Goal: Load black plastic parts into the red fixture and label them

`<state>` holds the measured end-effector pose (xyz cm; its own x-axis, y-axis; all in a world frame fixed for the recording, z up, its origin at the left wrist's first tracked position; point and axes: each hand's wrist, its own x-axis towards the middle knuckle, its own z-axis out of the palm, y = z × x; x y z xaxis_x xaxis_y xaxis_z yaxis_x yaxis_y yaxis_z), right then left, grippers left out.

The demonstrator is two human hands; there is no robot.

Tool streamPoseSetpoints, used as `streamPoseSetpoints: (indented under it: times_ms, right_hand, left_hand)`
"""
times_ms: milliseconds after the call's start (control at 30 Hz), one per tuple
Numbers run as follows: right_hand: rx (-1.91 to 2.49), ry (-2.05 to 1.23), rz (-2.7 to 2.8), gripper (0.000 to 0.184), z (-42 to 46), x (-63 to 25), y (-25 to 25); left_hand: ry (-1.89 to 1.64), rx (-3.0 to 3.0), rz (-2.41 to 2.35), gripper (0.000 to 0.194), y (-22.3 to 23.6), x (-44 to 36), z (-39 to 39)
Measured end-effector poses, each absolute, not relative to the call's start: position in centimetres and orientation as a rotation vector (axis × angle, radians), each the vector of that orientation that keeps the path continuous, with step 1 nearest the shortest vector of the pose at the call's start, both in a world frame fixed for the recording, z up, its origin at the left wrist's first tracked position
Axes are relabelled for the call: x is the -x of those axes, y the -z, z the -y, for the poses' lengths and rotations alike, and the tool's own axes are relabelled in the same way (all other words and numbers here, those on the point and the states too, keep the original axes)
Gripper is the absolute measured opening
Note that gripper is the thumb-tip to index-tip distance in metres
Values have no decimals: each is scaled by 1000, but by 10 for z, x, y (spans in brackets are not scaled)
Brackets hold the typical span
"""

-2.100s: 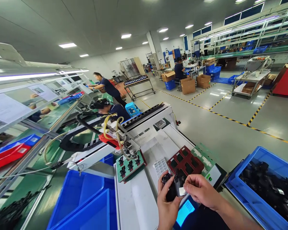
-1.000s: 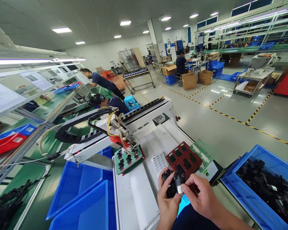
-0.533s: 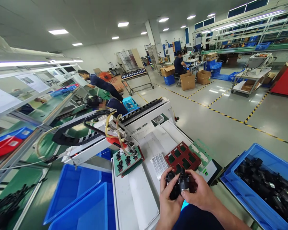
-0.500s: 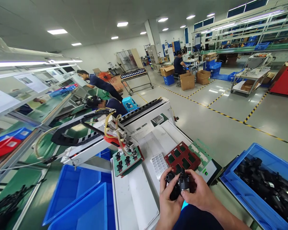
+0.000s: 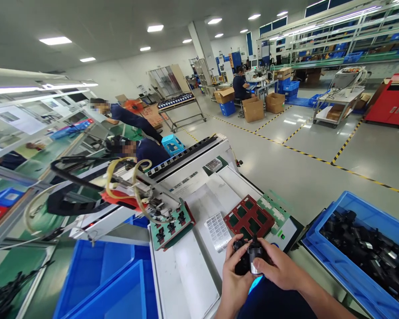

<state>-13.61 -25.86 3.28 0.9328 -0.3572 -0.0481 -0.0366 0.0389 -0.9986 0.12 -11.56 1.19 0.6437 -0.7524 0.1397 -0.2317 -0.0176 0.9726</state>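
My left hand (image 5: 234, 281) is closed around a black plastic part (image 5: 242, 264), which its fingers partly cover. In my right hand (image 5: 281, 268) is a black cylindrical part (image 5: 254, 252) with a silvery label, gripped between thumb and fingers. The two parts are side by side, close together; whether they are joined I cannot tell. Just beyond my hands lies a red-brown fixture plate (image 5: 249, 217) with cut-outs. Left of it is a sheet of silvery labels (image 5: 218, 231) on the white machine bed.
A machine head with yellow hoses (image 5: 136, 177) stands over a green fixture (image 5: 171, 228) holding several small black parts. At right, a blue bin (image 5: 344, 199) contains many black parts. Blue bins (image 5: 126, 288) stand at lower left. Two co-workers (image 5: 153, 150) bend over a bench at left.
The machine head with the hoses has moved left and nearer over the green fixture. The cylindrical part in my right hand has turned, showing more of its silvery label. My view has shifted slightly.
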Motion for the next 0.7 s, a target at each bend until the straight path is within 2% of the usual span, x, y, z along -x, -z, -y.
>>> streamPoseSetpoints:
  times_ms: [200,300,433,567,700]
  right_hand:
    - [1197,262,-350,70,246,129,-17]
    - [977,371,-389,73,231,121,-18]
    - [717,425,-388,55,217,118,-29]
    - [724,409,-439,32,213,118,-37]
    - [743,417,-437,18,214,116,-41]
  left_hand:
    - [536,-1560,846,47,-12,-10,116]
    - [404,-1554,813,39,-15,-12,119]
    - [221,-1591,844,37,-19,-10,122]
    - [100,-1605,892,42,-22,-5,125]
    - [24,-1630,953,43,-24,-2,126]
